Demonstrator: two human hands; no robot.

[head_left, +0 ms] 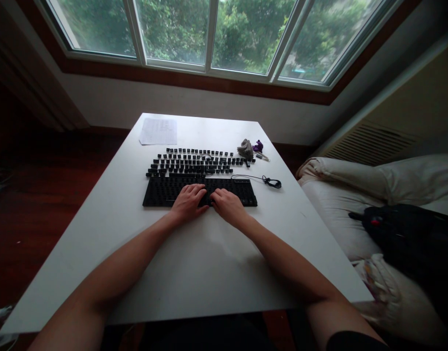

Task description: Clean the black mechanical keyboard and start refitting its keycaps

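A black keyboard [158, 192] lies on the white table, its key field looking bare of keycaps in places, too dark to tell exactly. My left hand [189, 199] rests on its middle, fingers stretched over the keys and thumb apart at the front edge. Close beside it, my right hand [226, 202] has its fingers bent down onto the keyboard; whatever may be between the fingertips is hidden. Behind the keyboard, loose black keycaps [194, 162] stand in several rows. A black cable [272, 182] runs from the keyboard's back and ends in a coil on the right.
Printed paper sheets [158, 131] lie at the table's far left. A grey cloth [245, 148], a purple cloth [258, 146] and small thin tools [263, 157] are at the back right. A sofa [330, 214] with a dark bag [403, 234] adjoins the table's right side.
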